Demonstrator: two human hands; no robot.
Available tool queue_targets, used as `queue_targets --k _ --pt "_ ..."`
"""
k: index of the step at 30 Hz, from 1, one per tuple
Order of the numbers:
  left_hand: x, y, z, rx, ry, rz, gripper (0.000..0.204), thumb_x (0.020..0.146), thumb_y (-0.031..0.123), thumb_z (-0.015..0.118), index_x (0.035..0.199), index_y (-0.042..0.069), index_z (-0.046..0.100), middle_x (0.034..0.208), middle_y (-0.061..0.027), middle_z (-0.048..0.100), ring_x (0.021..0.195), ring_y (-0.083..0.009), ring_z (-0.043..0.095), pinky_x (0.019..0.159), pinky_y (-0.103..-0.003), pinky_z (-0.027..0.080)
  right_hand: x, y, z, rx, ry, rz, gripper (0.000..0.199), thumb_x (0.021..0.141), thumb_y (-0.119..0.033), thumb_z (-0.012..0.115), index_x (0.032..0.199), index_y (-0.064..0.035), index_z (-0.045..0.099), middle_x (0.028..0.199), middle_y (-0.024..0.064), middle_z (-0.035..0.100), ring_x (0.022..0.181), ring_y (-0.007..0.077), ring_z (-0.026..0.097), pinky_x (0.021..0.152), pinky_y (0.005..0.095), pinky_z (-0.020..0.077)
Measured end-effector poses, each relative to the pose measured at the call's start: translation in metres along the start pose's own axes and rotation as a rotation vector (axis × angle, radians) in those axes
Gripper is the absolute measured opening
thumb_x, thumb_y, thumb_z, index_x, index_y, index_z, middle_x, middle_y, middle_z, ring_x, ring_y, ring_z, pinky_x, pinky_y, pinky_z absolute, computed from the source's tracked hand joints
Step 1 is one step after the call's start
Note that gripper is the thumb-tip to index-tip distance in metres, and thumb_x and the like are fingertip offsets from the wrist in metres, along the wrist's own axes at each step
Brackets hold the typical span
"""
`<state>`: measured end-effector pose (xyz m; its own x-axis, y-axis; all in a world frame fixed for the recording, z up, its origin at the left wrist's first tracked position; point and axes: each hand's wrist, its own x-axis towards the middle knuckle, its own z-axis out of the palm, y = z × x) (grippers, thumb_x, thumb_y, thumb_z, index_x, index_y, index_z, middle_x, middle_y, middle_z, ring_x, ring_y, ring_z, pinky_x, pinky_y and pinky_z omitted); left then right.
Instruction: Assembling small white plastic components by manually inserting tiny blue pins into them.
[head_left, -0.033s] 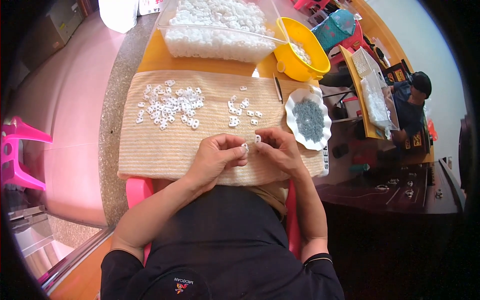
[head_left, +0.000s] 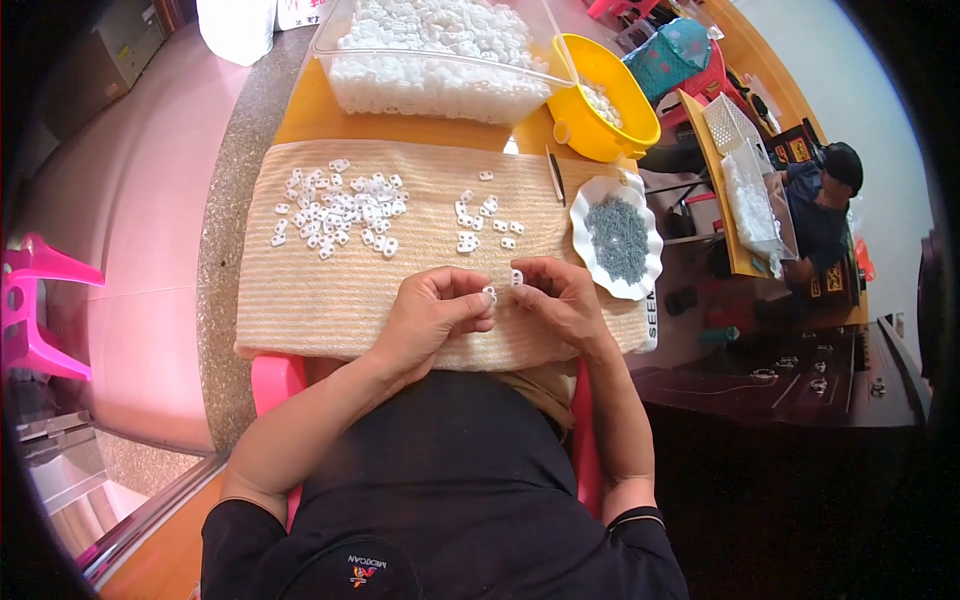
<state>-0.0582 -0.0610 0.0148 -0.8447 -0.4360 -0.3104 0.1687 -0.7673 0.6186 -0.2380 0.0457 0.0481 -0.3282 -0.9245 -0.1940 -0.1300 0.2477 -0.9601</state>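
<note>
Head view. A small white piece (head_left: 490,294) is pinched between the thumb and fingers of the left hand (head_left: 430,310). A second white piece (head_left: 516,277) is gripped at the thumb and forefinger of the right hand (head_left: 564,305). Both pieces are held near each other over the front part of a striped beige cloth (head_left: 320,320); a small gap is seen between them. Beyond the left hand, a large heap of white pieces (head_left: 350,212) is spread on the cloth; a smaller scatter of white pieces (head_left: 467,240) is laid out beyond the fingertips. To the right, a wavy-edged white dish (head_left: 649,215) is filled with small grey parts (head_left: 618,240); a slim dark tool (head_left: 558,182) is placed just beside it. At the far side, white pieces are contained in a clear bin (head_left: 545,74) and a yellow tub (head_left: 632,130).
</note>
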Motion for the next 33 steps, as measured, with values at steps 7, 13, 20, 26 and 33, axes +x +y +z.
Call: queue_targets --k 7,13,20,26,33 --pt "-0.001 0.001 0.002 0.012 0.012 0.012 0.019 0.087 0.003 0.065 0.104 -0.002 0.06 0.087 -0.0069 0.065 0.075 -0.0119 0.064 0.07 -0.025 0.057 -0.004 0.004 0.001 0.034 0.006 -0.023 0.031 0.088 -0.004 0.066 0.116 0.0033 0.058 0.09 0.0046 0.064 0.074 0.01 0.061 0.066 0.022 0.0512" --pt "-0.001 0.001 0.002 0.012 0.01 0.013 0.018 0.087 0.003 0.065 0.103 -0.002 0.06 0.087 -0.0067 0.065 0.075 -0.0117 0.064 0.07 -0.025 0.057 -0.004 0.006 0.003 0.093 0.008 -0.053 0.03 0.088 -0.004 0.066 0.116 0.0025 0.058 0.089 0.0064 0.064 0.072 0.011 0.062 0.065 0.023 0.0522" --pt "-0.001 0.001 0.002 -0.001 -0.007 0.016 0.017 0.087 0.002 0.065 0.102 -0.002 0.06 0.087 -0.0066 0.065 0.076 -0.0116 0.064 0.07 -0.025 0.057 -0.005 0.007 0.007 0.097 -0.013 -0.035 0.028 0.088 -0.003 0.065 0.113 0.0049 0.058 0.091 0.0069 0.064 0.075 0.0121 0.063 0.067 0.0247 0.0535" --pt "-0.001 0.001 0.001 -0.006 -0.004 0.01 0.016 0.087 0.002 0.064 0.102 -0.002 0.06 0.089 -0.0073 0.065 0.077 -0.0121 0.064 0.07 -0.025 0.057 -0.009 0.003 0.009 0.129 -0.016 -0.02 0.027 0.087 -0.002 0.065 0.113 0.0054 0.059 0.091 0.0075 0.066 0.077 0.0125 0.064 0.07 0.0264 0.0546" --pt "0.0 0.0 0.001 0.002 -0.002 0.013 0.016 0.086 0.004 0.066 0.101 0.0 0.061 0.088 -0.0081 0.066 0.077 -0.0128 0.065 0.071 -0.026 0.057 -0.009 0.008 0.01 0.153 -0.021 -0.046 0.027 0.087 -0.001 0.064 0.113 0.0056 0.059 0.091 0.0081 0.066 0.077 0.0129 0.064 0.07 0.0265 0.0546"
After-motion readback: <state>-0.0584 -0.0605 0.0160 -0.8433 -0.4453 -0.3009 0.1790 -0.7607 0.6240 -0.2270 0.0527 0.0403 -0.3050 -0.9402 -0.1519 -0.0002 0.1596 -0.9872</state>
